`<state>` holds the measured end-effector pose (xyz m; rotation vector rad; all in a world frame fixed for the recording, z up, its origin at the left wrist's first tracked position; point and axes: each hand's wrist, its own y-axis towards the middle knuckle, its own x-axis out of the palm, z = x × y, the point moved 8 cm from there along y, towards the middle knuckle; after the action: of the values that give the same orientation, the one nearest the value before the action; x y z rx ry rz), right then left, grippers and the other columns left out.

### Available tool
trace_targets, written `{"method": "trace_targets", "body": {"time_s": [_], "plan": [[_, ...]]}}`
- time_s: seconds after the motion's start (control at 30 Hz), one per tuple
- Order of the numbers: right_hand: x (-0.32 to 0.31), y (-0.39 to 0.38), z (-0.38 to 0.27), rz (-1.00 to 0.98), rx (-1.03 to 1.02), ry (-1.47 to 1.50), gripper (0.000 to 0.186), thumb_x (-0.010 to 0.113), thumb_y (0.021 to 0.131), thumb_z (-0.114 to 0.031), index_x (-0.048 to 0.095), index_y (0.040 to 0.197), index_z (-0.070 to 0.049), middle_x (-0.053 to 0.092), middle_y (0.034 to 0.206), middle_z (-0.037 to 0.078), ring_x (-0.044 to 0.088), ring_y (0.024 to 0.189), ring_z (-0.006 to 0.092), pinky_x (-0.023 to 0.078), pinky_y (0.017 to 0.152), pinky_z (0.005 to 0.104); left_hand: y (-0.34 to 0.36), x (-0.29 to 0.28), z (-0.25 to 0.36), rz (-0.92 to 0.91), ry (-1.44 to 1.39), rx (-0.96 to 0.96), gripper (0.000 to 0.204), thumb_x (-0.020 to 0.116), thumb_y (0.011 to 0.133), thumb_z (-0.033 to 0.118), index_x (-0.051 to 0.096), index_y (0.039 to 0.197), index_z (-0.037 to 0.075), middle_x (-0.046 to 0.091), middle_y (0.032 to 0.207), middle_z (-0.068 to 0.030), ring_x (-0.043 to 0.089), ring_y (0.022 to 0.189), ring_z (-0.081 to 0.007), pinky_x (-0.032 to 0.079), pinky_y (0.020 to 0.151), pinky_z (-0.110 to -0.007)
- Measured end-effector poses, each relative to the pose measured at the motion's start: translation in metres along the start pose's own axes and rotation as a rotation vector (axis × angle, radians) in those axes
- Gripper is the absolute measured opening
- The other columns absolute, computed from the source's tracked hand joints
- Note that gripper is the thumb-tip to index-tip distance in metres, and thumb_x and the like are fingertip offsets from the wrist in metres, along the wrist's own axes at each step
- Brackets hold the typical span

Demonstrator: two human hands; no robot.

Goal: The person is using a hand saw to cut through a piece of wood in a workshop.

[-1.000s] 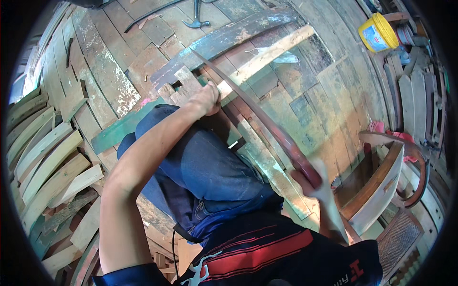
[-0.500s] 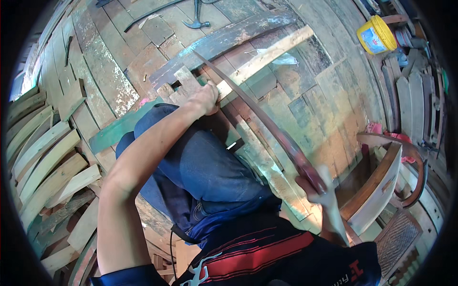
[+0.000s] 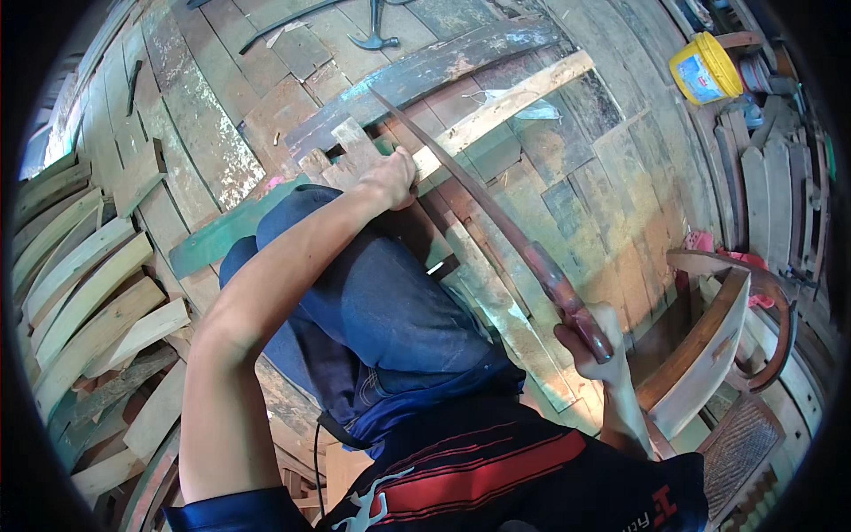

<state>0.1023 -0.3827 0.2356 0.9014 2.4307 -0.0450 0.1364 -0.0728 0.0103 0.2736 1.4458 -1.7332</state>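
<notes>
My right hand (image 3: pixel 596 340) is wrapped round the dark reddish handle of a long handsaw (image 3: pixel 496 217). Its narrow blade slants up and left, crossing a pale wooden strip (image 3: pixel 514 103) close to the strip's near end. My left hand (image 3: pixel 390 177) closes on that near end, just left of the blade, beside a notched wooden block (image 3: pixel 355 140). From there the strip runs up and right over a dark weathered board (image 3: pixel 425 75). How deep the blade sits in the wood cannot be made out.
A claw hammer (image 3: pixel 376 35) lies at the far side of the plank floor. Curved wooden pieces (image 3: pixel 89 293) are stacked on the left. On the right stand a yellow bucket (image 3: pixel 706 69) and a curved wooden frame (image 3: pixel 696 341). A green board (image 3: pixel 222 232) lies beside my knee.
The whole view has shifted slightly. My right hand, blurred before, is sharper now on the saw handle. The left hand keeps its hold on the strip's end.
</notes>
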Motion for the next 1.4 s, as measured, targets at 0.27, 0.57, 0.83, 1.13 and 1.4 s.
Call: {"method": "trace_targets", "body": {"time_s": [0.27,0.57,0.83,1.13,1.4], "plan": [[0.047,0.052,0.062,0.375,0.487,0.377,0.013,0.063,0.076,-0.003,0.053,0.086,-0.004,0.038,0.055,0.006,0.042,0.048,0.0124,0.032,0.046,0.0319,-0.002,-0.008,0.024,0.099,0.109,0.044,0.047,0.062,0.077,0.02,0.044,0.109,-0.008,0.058,0.106,-0.0244,0.057,0.103,-0.0373,0.048,0.087,-0.04],[0.005,0.026,0.019,-0.182,0.262,0.054,0.008,0.059,0.069,0.002,0.053,0.074,-0.002,0.037,0.048,0.01,0.038,0.041,0.0253,0.032,0.044,0.0328,-0.012,-0.015,0.025,0.091,0.018,0.005,0.063,0.068,0.072,0.02,0.037,0.118,-0.01,0.057,0.108,-0.0249,0.055,0.106,-0.0358,0.047,0.089,-0.04],[0.004,0.065,0.032,0.27,0.168,-0.073,0.014,0.062,0.074,-0.008,0.052,0.066,-0.003,0.038,0.049,0.003,0.04,0.043,0.0173,0.034,0.045,0.0318,-0.015,-0.024,0.038,0.248,0.158,0.123,0.058,0.068,0.073,0.021,0.04,0.113,-0.01,0.057,0.108,-0.0227,0.058,0.101,-0.0362,0.049,0.086,-0.039],[0.077,0.064,0.089,0.154,0.437,0.203,0.004,0.059,0.076,-0.004,0.058,0.078,-0.002,0.041,0.052,0.0,0.04,0.045,0.0112,0.034,0.046,0.029,0.0,-0.014,0.025,0.138,-0.036,-0.002,0.049,0.066,0.073,0.018,0.042,0.109,-0.005,0.06,0.103,-0.0245,0.058,0.101,-0.0373,0.049,0.085,-0.041],[-0.014,0.024,0.032,-0.14,0.614,0.191,0.015,0.061,0.071,-0.005,0.049,0.063,-0.003,0.036,0.051,0.002,0.035,0.047,0.0109,0.029,0.046,0.0304,-0.007,-0.025,0.008,0.169,-0.002,-0.001,0.057,0.069,0.072,0.026,0.042,0.109,-0.008,0.06,0.103,-0.0232,0.058,0.102,-0.0355,0.048,0.086,-0.039]]}}
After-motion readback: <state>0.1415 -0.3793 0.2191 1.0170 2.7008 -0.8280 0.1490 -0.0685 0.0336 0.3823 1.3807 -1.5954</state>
